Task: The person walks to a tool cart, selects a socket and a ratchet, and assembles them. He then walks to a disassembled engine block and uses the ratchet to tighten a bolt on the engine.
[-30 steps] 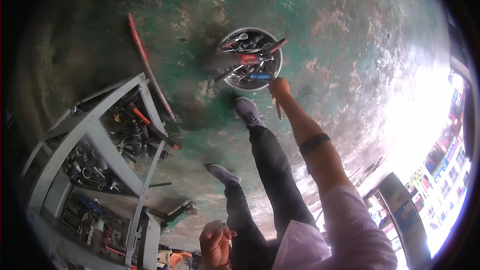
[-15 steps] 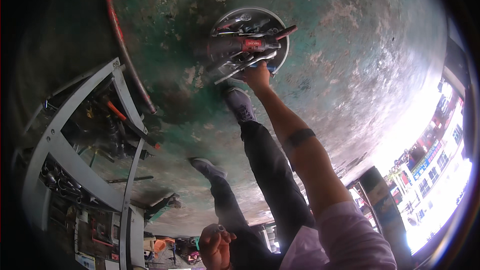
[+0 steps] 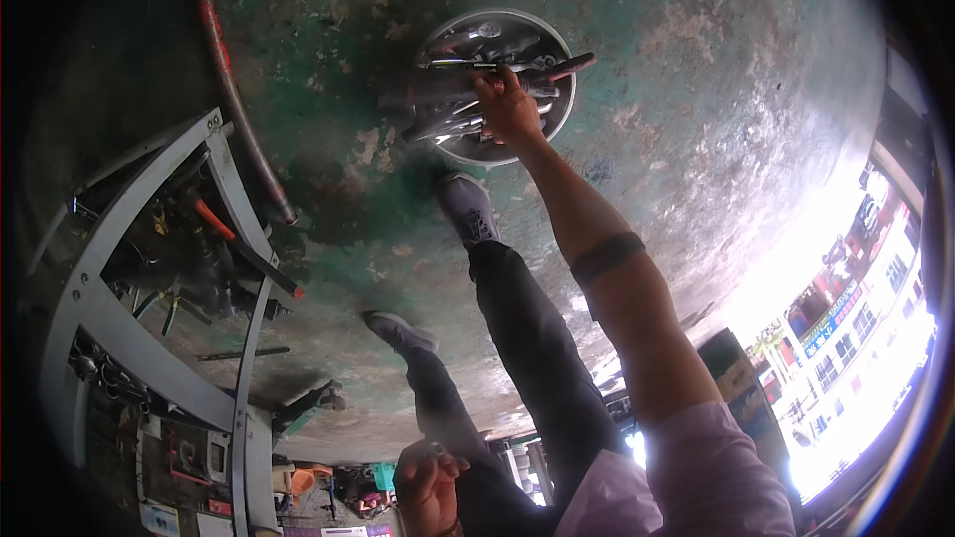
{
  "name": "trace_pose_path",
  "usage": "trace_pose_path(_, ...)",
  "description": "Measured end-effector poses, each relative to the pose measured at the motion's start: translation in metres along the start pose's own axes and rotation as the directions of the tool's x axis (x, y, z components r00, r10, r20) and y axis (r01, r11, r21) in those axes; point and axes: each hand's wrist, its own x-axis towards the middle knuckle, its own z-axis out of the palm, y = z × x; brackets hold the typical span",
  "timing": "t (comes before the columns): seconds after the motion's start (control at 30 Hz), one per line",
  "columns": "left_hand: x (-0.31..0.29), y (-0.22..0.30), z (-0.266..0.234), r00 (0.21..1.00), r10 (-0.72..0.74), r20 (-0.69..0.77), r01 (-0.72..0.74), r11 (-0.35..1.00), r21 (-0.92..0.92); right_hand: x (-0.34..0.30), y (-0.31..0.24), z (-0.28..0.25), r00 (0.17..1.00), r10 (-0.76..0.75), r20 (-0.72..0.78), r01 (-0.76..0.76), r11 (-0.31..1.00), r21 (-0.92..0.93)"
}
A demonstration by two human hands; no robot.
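Note:
A round metal basin (image 3: 569,111) on the floor holds several loose tools, with shiny wrenches (image 3: 458,126) among them. My right hand (image 3: 510,111) reaches over its near rim. Its fingers are closed round the middle of a dark power tool with a red band (image 3: 438,89), which lies across the basin and partly hides under the hand. Next to it, a bar with a reddish-brown end (image 3: 572,66) sticks out past the right rim. Low in the view, my left hand (image 3: 426,489) is held curled, gripping a small round metal piece (image 3: 436,448) like a socket.
A grey metal rack (image 3: 149,358) with tools on it stands at the left. Beside it lies a long red and bare-metal pipe (image 3: 234,89) on the worn green floor. My shoes (image 3: 466,209) are just nearer than the basin. Bright daylight comes in at the right.
My right hand has moved from the basin's near rim up onto the power tool and closed on it. The long wrench near the rim has shifted. My left hand stays put.

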Motion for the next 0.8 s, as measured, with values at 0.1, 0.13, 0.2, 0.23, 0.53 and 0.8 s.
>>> trace_pose_path(0.1,-0.001,0.001,0.003,1.000,0.007,0.004,-0.007,1.000,0.000,-0.013,-0.002,-0.010,0.998,-0.058,0.019,0.060,0.988,-0.144)
trace_pose_path(0.13,0.000,0.002,0.004,1.000,0.008,0.022,-0.008,1.000,0.009,-0.023,0.000,-0.019,0.987,-0.145,0.062,0.155,0.964,-0.215)
trace_pose_path(0.2,-0.001,0.002,0.006,0.999,0.001,0.042,-0.001,1.000,0.004,-0.037,-0.003,-0.028,0.986,-0.156,0.062,0.167,0.949,-0.267)
trace_pose_path(0.23,-0.002,0.001,0.006,0.999,-0.004,0.041,0.004,1.000,-0.009,-0.040,-0.007,-0.029,0.996,-0.084,0.017,0.086,0.965,-0.246)
trace_pose_path(0.53,0.008,-0.007,-0.001,0.998,-0.046,0.032,0.047,0.998,-0.048,0.008,-0.025,-0.034,0.995,-0.070,0.065,0.093,0.851,-0.517)
trace_pose_path(0.8,0.018,-0.014,-0.012,0.998,-0.063,0.010,0.063,0.997,-0.050,0.024,-0.023,-0.020,0.996,-0.012,-0.092,-0.039,0.846,-0.532)
